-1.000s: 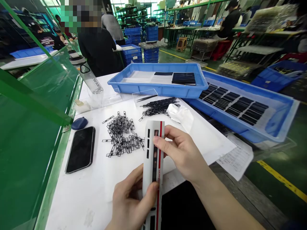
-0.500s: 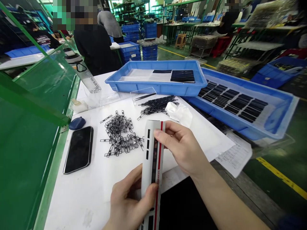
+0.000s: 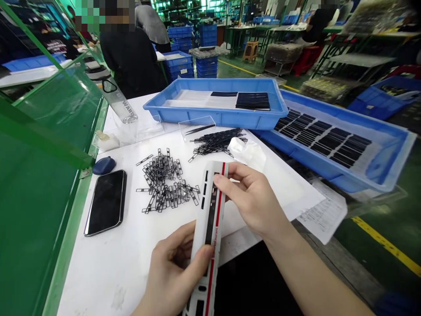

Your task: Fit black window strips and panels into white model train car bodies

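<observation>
Left hand: it was grasping the white casing from its left side, with the thumb laid on the upper face and the other fingers bent around, partly hidden

Right hand: it was gripping the far end of the same casing, the thumb pressed at the dark window strip and the fingers at the right edge

White casing: it was in the air between the two hands, its long side pointing away from the person, with a red stripe and the red word "restaurant" along it

Black frames: they lay in a loose pile on the table, beyond the left hand

Black strips: they lay in a bundle farther than the right hand, near the crumpled white paper

Phone: it lay to the left of the left hand and farther forward

Blue trays: two of them were beyond the right hand, both with dark pieces inside
</observation>
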Demonstrator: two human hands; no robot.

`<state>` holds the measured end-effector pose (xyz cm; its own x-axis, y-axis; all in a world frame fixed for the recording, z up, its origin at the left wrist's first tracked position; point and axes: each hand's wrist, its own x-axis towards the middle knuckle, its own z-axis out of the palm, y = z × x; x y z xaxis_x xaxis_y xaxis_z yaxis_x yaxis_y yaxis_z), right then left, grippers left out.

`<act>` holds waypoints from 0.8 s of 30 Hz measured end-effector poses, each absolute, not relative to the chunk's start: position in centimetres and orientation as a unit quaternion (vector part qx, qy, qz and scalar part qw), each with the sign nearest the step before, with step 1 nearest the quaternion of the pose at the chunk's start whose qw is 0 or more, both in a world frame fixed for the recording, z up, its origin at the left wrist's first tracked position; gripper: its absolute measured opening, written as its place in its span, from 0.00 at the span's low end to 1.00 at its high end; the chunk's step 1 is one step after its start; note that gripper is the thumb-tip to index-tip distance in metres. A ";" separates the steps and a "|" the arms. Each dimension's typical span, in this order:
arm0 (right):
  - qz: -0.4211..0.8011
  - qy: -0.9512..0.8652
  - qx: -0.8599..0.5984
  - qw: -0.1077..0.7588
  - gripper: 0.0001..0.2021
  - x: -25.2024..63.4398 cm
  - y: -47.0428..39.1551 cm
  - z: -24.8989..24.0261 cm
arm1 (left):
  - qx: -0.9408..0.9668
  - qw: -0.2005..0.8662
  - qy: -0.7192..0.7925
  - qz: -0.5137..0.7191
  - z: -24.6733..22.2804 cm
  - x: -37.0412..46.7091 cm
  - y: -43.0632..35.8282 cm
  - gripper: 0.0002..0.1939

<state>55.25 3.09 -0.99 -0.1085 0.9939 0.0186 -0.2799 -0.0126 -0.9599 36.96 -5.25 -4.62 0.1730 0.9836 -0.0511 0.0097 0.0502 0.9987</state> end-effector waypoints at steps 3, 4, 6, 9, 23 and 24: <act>0.592 -0.441 -0.390 0.550 0.06 55.3 2.9 -0.8 | 0.510 0.584 0.447 0.446 -4.3 36.7 -5.0 0.16; 0.600 -0.443 -0.385 0.544 0.07 55.4 2.7 -0.7 | 0.503 0.587 0.446 0.452 -4.2 36.7 -5.0 0.16; 0.624 -0.450 -0.377 0.516 0.09 55.4 2.2 -0.4 | 0.495 0.581 0.451 0.462 -4.3 36.7 -5.0 0.16; 0.640 -0.455 -0.375 0.492 0.09 55.5 1.5 -0.3 | 0.503 0.568 0.459 0.462 -4.6 36.8 -5.1 0.16; 0.623 -0.409 -0.334 0.577 0.15 57.5 4.3 -0.6 | 0.587 0.557 0.511 0.290 -1.3 33.7 -2.2 0.26; 0.625 -0.406 -0.339 0.574 0.15 57.4 4.4 -0.6 | 0.581 0.552 0.518 0.298 -1.4 34.0 -1.8 0.26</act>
